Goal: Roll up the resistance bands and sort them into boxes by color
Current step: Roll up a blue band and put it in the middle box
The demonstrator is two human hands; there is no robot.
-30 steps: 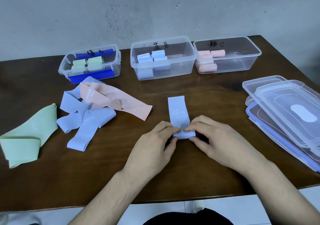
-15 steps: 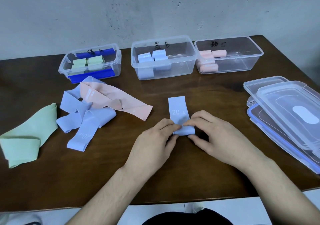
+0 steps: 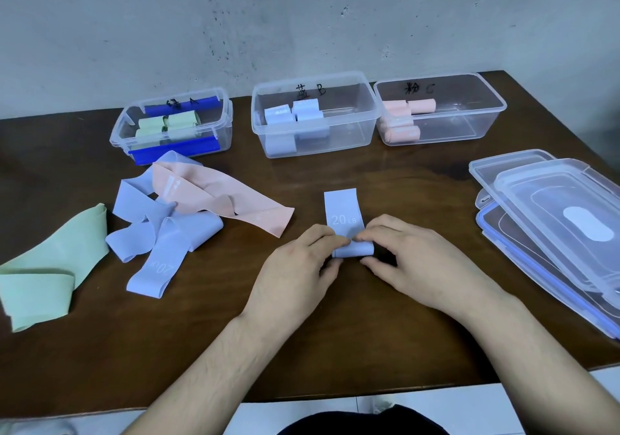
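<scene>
Left of the blue band (image 3: 345, 223), loose green, blue and pink bands lie in a heap. The left hand (image 3: 295, 270) and right hand (image 3: 412, 267) pinch the band's rolled near end, fingers curled on it. It looks thin, soft and springy, so hold the roll's two ends firmly. Beyond it stands the blue box (image 3: 335, 146).

Blue band (image 3: 342, 210) in centre: "20 LB". Middle box (image 3: 335, 143): "B". Right box (image 3: 469, 133): "C".
</scene>
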